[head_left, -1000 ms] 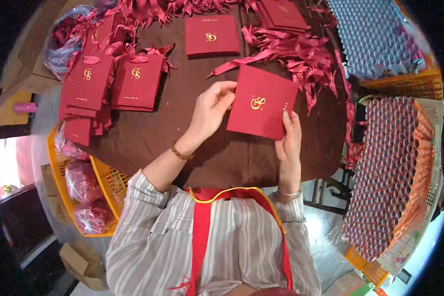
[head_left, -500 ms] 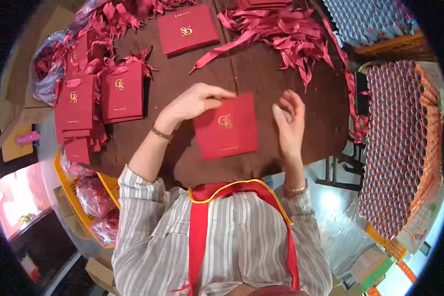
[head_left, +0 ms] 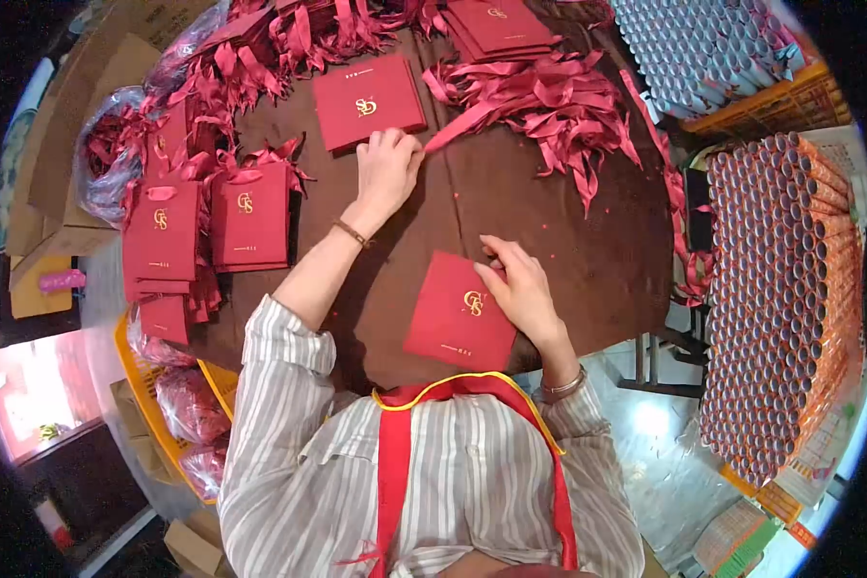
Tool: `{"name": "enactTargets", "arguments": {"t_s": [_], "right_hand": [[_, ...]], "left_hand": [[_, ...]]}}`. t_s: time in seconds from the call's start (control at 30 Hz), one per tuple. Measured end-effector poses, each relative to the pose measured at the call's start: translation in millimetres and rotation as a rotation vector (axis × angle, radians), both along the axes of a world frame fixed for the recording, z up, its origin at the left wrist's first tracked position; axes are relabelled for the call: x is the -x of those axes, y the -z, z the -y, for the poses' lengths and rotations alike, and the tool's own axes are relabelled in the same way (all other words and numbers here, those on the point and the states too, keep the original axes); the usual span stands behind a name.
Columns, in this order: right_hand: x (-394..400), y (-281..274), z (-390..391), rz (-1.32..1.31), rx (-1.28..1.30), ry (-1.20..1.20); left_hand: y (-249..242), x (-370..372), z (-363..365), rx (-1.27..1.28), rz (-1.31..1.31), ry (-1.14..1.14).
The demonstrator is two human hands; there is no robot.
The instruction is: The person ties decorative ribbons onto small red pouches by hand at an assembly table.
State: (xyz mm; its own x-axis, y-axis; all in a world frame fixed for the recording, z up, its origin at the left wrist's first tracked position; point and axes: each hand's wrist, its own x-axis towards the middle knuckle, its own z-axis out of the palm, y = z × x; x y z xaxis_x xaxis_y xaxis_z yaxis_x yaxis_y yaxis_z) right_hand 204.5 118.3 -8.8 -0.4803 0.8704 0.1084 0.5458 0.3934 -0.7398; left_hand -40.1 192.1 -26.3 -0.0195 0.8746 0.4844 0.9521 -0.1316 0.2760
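My left hand (head_left: 387,173) reaches to the front edge of a stack of red cards (head_left: 368,101) with gold lettering, its fingers bent and tips hard to see. It also covers the end of a red ribbon (head_left: 462,127) running from a ribbon pile. Whatever the fingers pinch there is hidden. Close to my body, a single red card (head_left: 458,313) lies tilted on the brown cloth. My right hand (head_left: 522,289) rests at that card's upper right edge, thumb and fingers apart, not gripping it.
Ribboned red cards (head_left: 250,217) lie at the left, beside plastic bags (head_left: 116,144). A ribbon pile (head_left: 559,106) and another card stack (head_left: 501,29) are at the back. Trays of small tubes (head_left: 761,308) stand right. A yellow crate (head_left: 144,385) is at lower left.
My left hand has left the single card and moved up to the stack. The single card is lower and turned, and my right hand has come down onto its edge. The view has shifted.
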Motion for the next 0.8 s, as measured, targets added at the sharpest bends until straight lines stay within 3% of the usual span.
{"name": "enactTargets", "arguments": {"t_s": [0.07, 0.1, 0.17, 0.2, 0.23, 0.27, 0.3, 0.33, 0.4, 0.47, 0.53, 0.6, 0.7, 0.8], "right_hand": [[1, -1, -3, 0.019, -0.054, -0.040], [2, -3, -3, 0.057, -0.104, -0.070], [5, -7, 0, 0.158, -0.112, -0.111], [6, -7, -2, 0.160, -0.089, -0.119], [7, -5, -4, 0.113, -0.048, -0.129], [8, -3, -5, 0.066, -0.005, -0.138], [9, -5, -6, 0.034, 0.016, -0.138], [9, -8, -6, 0.004, 0.037, -0.136], [10, -13, -5, 0.010, 0.044, -0.117], [13, -19, -5, 0.029, 0.110, -0.149], [16, -24, -2, 0.102, 0.129, -0.190], [17, -23, 0, 0.151, 0.156, -0.191], [15, -18, 1, 0.118, 0.161, -0.253], [13, -16, 0, 0.054, 0.227, -0.214]], "left_hand": [[1, 12, 3, 0.269, 0.354, 0.124], [-10, 13, 16, 0.356, 0.815, 0.093], [-38, 32, 46, 0.430, 1.480, 0.194], [-62, 41, 65, 0.406, 1.836, 0.355], [-73, 52, 80, 0.313, 1.995, 0.407], [-77, 72, 97, 0.243, 1.929, 0.601], [-94, 73, 114, 0.029, 2.002, 0.357], [-100, 87, 121, 0.087, 1.932, 0.685], [-107, 82, 129, 0.062, 1.467, 0.325], [-83, 84, 135, 0.307, 1.165, 0.078], [-80, 67, 146, 0.620, 1.225, 0.082], [-66, 46, 154, 0.502, 1.447, 0.346], [-51, 29, 152, 0.455, 1.646, 0.456], [-43, 34, 147, 0.556, 1.473, 0.290]]}}
